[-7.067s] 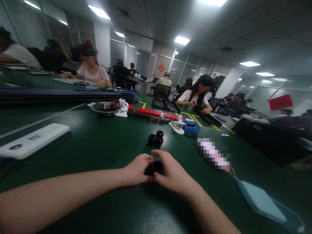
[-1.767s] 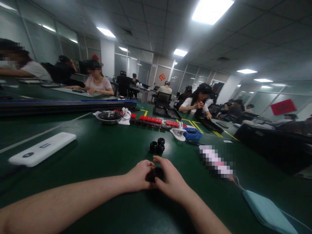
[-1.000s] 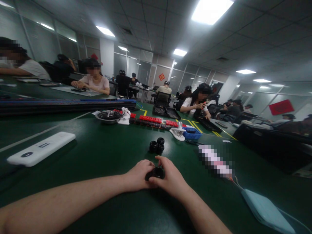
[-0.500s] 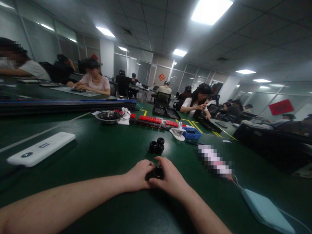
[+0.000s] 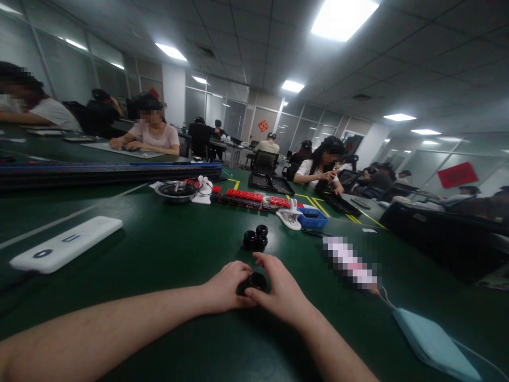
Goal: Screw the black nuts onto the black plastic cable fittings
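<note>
A black, round, glossy piece sits low over the green table between my two hands; its exact kind does not show. My left hand is closed around its left side, fingers curled over the back and thumb in front. Around the right side curves my right hand, its thumb across the front edge and its index finger reaching over the far side. A narrow gap shows between the piece and my right palm. Just beyond my fingertips stands a cluster of several similar black round pieces.
On the green table lie a white power bank-like device left and a pale blue device right with a cable. Farther back are a metal bowl, red strips, a white clamp and a blue basket. Co-workers sit beyond.
My right hand has shifted very slightly to the right, and a little more of the black piece shows. The left hand and the cluster have stayed in place.
</note>
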`<state>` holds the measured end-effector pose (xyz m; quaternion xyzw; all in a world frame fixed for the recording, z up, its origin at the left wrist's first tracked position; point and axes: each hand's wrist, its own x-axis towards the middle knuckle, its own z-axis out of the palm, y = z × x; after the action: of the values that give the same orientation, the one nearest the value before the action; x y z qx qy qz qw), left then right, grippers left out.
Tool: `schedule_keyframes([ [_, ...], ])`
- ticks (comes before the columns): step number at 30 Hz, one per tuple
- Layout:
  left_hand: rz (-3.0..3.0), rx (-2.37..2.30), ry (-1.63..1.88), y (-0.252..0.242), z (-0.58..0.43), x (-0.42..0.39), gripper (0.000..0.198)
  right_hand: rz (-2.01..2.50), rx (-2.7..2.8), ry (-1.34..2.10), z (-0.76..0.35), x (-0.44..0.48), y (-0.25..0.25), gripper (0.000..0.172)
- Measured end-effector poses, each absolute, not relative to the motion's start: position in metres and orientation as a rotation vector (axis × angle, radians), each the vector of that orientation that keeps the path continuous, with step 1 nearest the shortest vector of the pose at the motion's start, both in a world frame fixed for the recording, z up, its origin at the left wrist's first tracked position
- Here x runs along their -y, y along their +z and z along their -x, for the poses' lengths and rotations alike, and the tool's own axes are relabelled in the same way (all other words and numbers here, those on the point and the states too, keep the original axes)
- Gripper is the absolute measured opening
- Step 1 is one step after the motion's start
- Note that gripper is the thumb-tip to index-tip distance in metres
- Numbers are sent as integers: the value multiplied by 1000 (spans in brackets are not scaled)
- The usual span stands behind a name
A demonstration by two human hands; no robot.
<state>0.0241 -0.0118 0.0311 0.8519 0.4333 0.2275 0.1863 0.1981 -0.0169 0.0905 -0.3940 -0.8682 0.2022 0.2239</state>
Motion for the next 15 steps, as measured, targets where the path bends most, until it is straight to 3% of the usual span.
schedule_keyframes([
  [5,-2405,-1214,659,34,-26,13,35,1205,2344,602,-197,11,82,67],
  [15,-2407,-1213,655,30,-24,12,44,1072,2326,528,-198,17,86,70],
])
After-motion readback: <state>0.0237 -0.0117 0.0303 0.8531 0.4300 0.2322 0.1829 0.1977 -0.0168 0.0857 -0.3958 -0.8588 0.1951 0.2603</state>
